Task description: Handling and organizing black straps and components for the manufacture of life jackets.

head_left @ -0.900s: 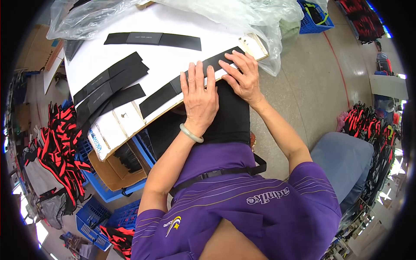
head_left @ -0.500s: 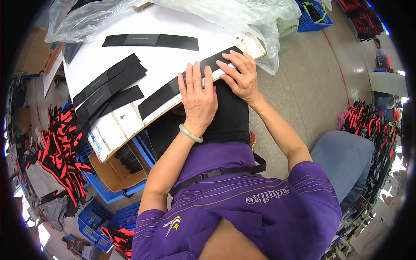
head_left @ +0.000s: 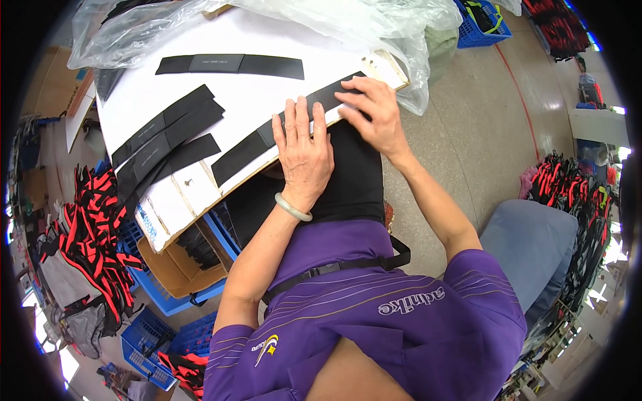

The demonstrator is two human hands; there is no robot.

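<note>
A long black fabric strip (head_left: pixel 244 158) lies along the near edge of the white board (head_left: pixel 261 97). My left hand (head_left: pixel 305 150) rests flat on its middle, fingers stretched out and covering part of it. Over the strip's right end is my right hand (head_left: pixel 378 117), its fingers bent but apart; whether the fingertips touch the fabric I cannot tell. Farther back lies another black strip (head_left: pixel 274 66) with a greyer printed section. Several more black strips (head_left: pixel 190 120) overlap in a loose pile at the left of the board.
Crumpled clear plastic sheeting (head_left: pixel 281 20) covers the board's far side. Below its left corner stands a cardboard box (head_left: pixel 170 267) in a blue crate (head_left: pixel 175 304). Red-and-black straps (head_left: pixel 93 240) are heaped at the left. A grey-blue cushioned surface (head_left: pixel 531 247) is to my right.
My right hand has lifted and turned slightly, with its fingers more spread and bent. My left hand stays on the strip. The whole picture has shifted a little.
</note>
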